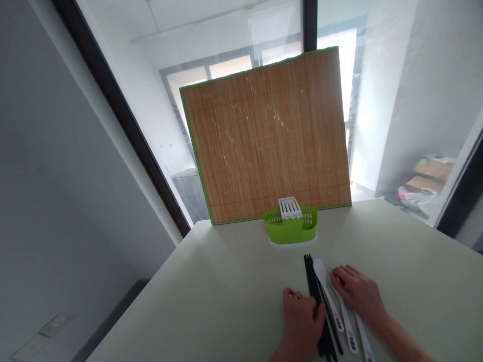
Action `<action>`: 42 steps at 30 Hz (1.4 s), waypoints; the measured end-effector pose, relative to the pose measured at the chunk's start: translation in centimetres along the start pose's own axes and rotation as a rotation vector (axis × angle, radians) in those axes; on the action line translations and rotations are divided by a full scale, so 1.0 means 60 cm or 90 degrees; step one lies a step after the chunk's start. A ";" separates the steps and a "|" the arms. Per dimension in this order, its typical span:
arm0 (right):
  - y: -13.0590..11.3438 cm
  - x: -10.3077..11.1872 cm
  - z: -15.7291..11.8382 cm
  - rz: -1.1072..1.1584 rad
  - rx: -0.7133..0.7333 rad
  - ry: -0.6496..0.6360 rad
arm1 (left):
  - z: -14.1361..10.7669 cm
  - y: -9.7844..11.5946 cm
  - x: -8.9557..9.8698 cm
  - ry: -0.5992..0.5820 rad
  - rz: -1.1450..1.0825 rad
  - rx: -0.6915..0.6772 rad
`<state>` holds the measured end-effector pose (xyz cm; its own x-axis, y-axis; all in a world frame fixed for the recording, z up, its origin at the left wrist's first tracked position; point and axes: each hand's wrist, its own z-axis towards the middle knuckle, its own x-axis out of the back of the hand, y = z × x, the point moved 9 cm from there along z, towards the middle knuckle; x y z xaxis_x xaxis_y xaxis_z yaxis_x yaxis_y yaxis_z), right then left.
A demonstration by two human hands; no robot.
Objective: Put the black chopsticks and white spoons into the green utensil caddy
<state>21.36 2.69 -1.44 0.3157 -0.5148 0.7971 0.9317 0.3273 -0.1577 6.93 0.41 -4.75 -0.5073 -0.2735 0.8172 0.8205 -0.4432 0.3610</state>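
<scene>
My left hand (pixel 303 318) rests on the table with its fingers curled in, and its thumb lies against a bundle of black chopsticks (pixel 312 281). Whether anything is inside those fingers is hidden. To the right of the bundle lies a white spoon (pixel 320 271), bowl pointing away from me, with a small printed mark on its handle. My right hand (pixel 356 289) has its bent fingers closed over the bowl end of a second white spoon (pixel 350 332). Another white handle (pixel 363 336) comes out from under this hand; its far end is covered.
A green utensil basket (pixel 285 233) with a white slotted piece (pixel 290 207) on top stands beyond the chopsticks. Behind it a green-edged bamboo mat (pixel 269 136) leans against a glass pane. The white table (pixel 226 281) has angled far corners; a grey wall is left.
</scene>
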 end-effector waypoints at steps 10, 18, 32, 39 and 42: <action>-0.126 -0.027 -0.006 -0.132 0.038 -0.129 | 0.005 -0.050 0.047 0.142 -0.031 0.096; -0.130 -0.065 -0.007 -0.179 -0.013 -0.230 | 0.007 -0.063 0.054 0.165 -0.040 0.114; -0.132 -0.108 -0.012 -0.158 0.020 -0.205 | 0.009 -0.062 0.044 0.125 -0.018 0.120; -0.109 -0.107 -0.011 -0.101 -0.042 -0.253 | 0.011 -0.073 0.029 0.061 -0.046 0.169; -0.092 -0.098 0.001 -0.020 -0.083 -0.272 | 0.013 -0.078 0.032 0.066 -0.150 0.185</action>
<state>14.35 3.97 -5.24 0.2099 -0.1403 0.9676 0.9630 0.2006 -0.1798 2.32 2.61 -4.51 -0.7029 -0.2839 0.6522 0.7109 -0.2482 0.6580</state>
